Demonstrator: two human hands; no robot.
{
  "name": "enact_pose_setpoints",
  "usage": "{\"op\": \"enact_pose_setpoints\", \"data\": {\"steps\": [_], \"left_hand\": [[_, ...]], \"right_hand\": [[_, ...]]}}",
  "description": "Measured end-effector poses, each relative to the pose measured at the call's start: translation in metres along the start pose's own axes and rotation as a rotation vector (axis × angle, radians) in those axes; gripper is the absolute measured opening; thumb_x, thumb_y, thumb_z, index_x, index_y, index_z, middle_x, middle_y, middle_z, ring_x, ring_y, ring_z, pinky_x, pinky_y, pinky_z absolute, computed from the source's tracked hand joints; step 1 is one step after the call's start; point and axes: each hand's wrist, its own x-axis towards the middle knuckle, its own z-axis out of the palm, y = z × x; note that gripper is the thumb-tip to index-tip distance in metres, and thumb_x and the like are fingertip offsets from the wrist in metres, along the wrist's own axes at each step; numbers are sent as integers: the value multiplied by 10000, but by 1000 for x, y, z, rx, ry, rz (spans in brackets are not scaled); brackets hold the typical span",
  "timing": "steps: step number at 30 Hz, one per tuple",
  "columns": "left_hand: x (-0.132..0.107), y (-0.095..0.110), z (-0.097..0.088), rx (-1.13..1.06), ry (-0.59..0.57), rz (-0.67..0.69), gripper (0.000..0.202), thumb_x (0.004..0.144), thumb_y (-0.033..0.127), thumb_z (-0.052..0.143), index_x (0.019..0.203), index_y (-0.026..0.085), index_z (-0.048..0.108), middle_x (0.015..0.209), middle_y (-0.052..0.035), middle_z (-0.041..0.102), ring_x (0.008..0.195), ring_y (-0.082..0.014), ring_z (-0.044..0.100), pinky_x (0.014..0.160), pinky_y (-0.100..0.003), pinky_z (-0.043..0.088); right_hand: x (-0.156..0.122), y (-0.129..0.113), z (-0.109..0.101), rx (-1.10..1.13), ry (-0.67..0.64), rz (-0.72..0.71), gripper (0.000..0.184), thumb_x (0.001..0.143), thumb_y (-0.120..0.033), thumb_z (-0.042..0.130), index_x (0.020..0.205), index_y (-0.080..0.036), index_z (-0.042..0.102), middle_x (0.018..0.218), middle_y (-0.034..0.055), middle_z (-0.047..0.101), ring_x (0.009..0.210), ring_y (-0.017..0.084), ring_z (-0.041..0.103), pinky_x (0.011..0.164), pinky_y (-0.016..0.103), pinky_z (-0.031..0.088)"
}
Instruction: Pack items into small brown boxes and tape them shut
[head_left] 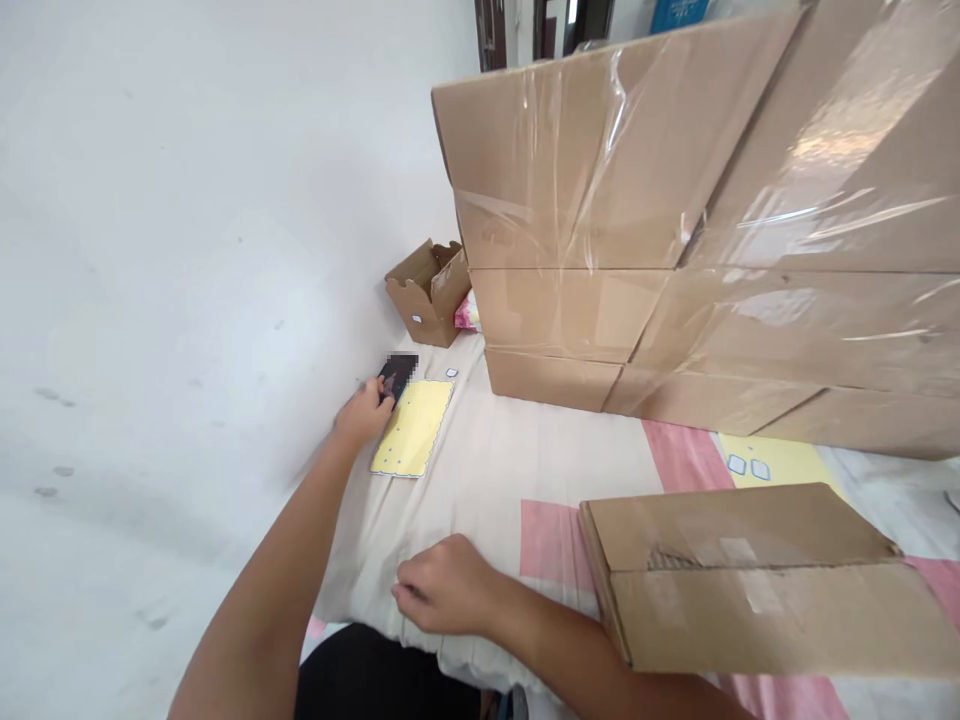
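My left hand (365, 412) reaches out to the far left of the bed and closes its fingers on a small dark phone-like object (397, 376), part of which is blurred. A yellow sticker sheet (414, 427) lies right beside it on the sheet. Nearer to me, my right hand (444, 586) rests on the bedcover (495, 480), knuckles up and fingers curled under, with nothing visible in it. A flat cardboard box (757, 575) lies just right of that hand.
A tall stack of cardboard boxes (675, 220) wrapped in clear film fills the back right. A small open cardboard box (429, 290) stands by the white wall (187, 250). A second yellow sheet (772, 462) lies under the stack's front edge.
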Motion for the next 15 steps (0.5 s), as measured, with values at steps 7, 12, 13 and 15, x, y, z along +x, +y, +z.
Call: {"op": "enact_pose_setpoints", "data": {"steps": [7,12,13,15], "left_hand": [[-35,-23,5,-71,54,21,301,933,287,433,1233,260,435,1573,-69,537,1138,-276,692,941,-401,521],[-48,-33,16,-98,77,9,325,922,313,470,1237,241,441,1582,-102,519,1189,-290,675,953,-408,525],[-48,-32,17,-96,82,9,330,926,320,467,1244,241,437,1581,-105,520,1199,-290,672,963,-410,523],[-47,-30,16,-85,84,14,331,933,331,461,1252,245,431,1575,-105,526,1215,-282,667,984,-405,517]], "right_hand": [[-1,-2,-3,10,-12,7,285,956,-319,523,705,-187,549,689,-17,693,596,110,561,523,286,179],[-1,2,0,21,3,12,295,951,-320,536,688,-187,523,656,-22,661,594,109,563,521,279,199],[0,3,0,25,-1,13,297,952,-317,534,686,-186,516,656,-21,660,595,108,562,524,278,204],[4,4,0,22,-19,11,297,960,-307,525,689,-188,516,676,-16,671,614,112,572,535,280,225]]}}
